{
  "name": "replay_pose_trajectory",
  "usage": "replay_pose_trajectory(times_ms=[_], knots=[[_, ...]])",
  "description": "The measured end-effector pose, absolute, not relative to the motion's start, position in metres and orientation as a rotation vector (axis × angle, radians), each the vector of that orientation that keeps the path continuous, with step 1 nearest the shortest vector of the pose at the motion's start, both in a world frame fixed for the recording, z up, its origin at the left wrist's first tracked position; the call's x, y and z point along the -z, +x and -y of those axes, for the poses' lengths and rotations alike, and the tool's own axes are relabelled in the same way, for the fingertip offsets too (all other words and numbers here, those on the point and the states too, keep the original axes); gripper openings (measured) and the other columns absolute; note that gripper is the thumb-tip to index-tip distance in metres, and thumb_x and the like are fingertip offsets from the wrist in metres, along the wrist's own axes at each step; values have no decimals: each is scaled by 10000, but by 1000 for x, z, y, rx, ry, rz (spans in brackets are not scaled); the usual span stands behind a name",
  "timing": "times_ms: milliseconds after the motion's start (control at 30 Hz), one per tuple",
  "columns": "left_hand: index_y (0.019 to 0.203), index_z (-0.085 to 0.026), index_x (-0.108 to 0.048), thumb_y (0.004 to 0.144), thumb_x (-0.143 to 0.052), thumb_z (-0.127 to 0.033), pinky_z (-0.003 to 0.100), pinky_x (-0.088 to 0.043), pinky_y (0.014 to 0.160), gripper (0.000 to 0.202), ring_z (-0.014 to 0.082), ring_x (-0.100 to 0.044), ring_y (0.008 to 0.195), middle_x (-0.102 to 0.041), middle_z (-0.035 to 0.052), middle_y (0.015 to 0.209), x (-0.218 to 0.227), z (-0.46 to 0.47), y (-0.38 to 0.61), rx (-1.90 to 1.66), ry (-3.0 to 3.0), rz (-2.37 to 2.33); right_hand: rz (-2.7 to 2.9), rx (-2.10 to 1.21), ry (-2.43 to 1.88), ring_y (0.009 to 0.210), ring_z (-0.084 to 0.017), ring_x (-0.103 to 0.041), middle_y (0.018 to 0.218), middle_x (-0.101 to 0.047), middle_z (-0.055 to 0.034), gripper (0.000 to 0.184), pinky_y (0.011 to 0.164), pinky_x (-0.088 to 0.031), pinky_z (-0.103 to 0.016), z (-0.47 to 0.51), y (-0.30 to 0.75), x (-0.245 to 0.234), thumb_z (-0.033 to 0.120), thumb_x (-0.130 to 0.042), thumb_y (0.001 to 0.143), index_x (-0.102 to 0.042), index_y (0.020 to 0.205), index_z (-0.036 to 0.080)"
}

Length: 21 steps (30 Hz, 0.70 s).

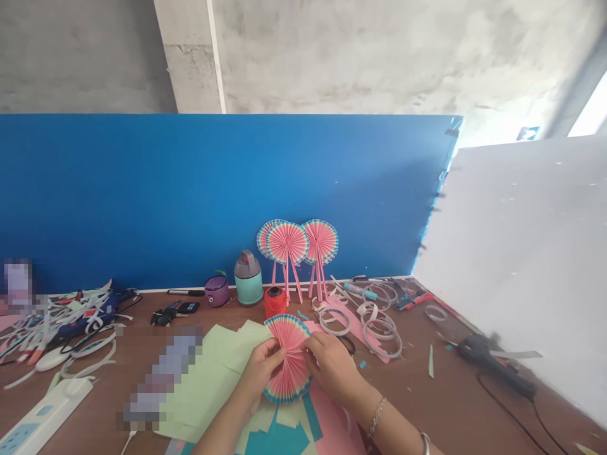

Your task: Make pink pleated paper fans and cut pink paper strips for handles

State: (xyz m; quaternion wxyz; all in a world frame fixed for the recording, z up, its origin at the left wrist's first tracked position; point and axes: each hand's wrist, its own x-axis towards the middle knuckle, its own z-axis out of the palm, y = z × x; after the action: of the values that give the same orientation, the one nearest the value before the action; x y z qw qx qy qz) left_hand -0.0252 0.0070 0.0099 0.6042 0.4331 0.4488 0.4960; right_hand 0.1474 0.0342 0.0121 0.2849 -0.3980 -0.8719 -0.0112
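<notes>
A round pleated paper fan, pink with a blue and pale yellow edge, is held upright over sheets of paper. My left hand pinches its left side near the centre, thumb across the folds. At its right edge, my right hand has its fingers closed on the pleats; its fingertips are partly hidden. Beneath lie pale green sheets, teal paper pieces and pink paper. Several finished-looking pink fans with paper-strip handles lean against the blue panel behind.
A red spool, a teal flask and a purple pot stand at the back. Clear rings lie to the right, before a black glue gun with a cord. A power strip and tangled strips occupy the left.
</notes>
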Motion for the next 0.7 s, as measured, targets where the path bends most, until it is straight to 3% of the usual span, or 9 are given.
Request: replay_pose_trajectory(times_ms=[700], knots=[[888,-162,-676,646,-714,-442,287,-441,777,372,204,-619,843,-698,64,905,-13,-5,-25,-1158,1018,-1034,2214,149,-1087,646,-155,-514,680,-588,-6,152,600,-249,-276,-37,145,-4,76,-505,788,-574,702,181]])
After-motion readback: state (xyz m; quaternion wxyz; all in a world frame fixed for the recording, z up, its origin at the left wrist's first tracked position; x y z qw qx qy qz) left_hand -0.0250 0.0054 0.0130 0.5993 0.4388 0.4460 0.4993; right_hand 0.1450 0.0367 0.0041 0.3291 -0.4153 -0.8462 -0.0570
